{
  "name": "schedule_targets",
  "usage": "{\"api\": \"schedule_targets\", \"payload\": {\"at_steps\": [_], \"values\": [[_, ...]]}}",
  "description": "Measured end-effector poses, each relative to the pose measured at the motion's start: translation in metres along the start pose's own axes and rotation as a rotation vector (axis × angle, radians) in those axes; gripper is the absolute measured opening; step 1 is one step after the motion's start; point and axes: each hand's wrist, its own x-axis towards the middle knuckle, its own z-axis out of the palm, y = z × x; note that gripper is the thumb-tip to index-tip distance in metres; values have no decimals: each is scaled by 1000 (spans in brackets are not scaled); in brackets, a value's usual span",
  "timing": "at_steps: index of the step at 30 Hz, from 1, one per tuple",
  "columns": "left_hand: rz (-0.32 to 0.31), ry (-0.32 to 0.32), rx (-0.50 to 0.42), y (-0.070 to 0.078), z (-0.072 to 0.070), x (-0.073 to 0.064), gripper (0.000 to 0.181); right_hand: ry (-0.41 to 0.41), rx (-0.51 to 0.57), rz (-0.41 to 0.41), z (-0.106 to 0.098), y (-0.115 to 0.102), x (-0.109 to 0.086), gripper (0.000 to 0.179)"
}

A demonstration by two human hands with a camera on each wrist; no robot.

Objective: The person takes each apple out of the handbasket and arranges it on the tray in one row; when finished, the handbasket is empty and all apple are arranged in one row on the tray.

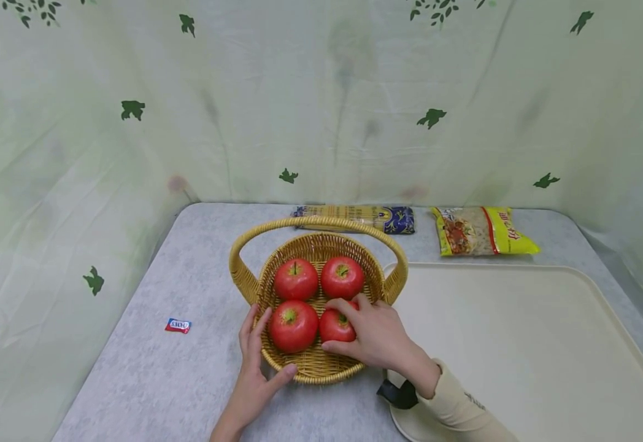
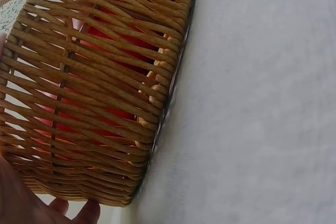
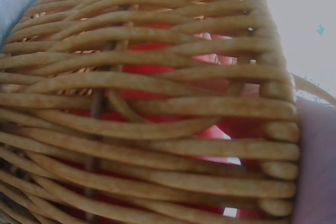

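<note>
A wicker basket (image 1: 316, 371) with a tall arched handle stands on the table, holding several red apples. My right hand (image 1: 373, 331) reaches in over its rim and grips the near-right apple (image 1: 335, 326), partly hiding it. Beside it lies the near-left apple (image 1: 294, 326); two more sit behind. My left hand (image 1: 255, 371) rests against the basket's near-left side, fingers extended at the rim and thumb spread toward the front. In the left wrist view, fingertips (image 2: 86, 212) show at the woven wall (image 2: 94, 87). The right wrist view shows red apples through the weave (image 3: 157, 82).
A beige tray (image 1: 520, 344) lies to the right, its left edge beside the basket. Behind stand a yellow food bag (image 1: 470, 231) and a long blue-and-yellow packet (image 1: 393, 219). A small red-and-blue wrapped item (image 1: 178, 326) lies left. A patterned curtain (image 1: 321, 110) backs the table.
</note>
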Motion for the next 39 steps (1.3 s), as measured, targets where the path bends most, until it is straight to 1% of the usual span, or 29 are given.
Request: {"api": "schedule_targets", "payload": {"at_steps": [11, 20, 30, 35, 39], "values": [[-6, -8, -27, -1, -1, 0, 95, 41, 19, -2, 1, 1, -3, 57], [10, -5, -14, -3, 0, 0, 94, 139, 48, -29, 1, 0, -5, 58], [-21, -3, -36, -1, -1, 0, 94, 206, 93, 26, -6, -3, -10, 57], [-16, -6, -41, -1, -1, 1, 95, 244, 119, 37, -9, -4, -13, 58], [-8, -2, -45, -2, -1, 1, 96, 267, 169, 46, -12, -3, -16, 58]]}}
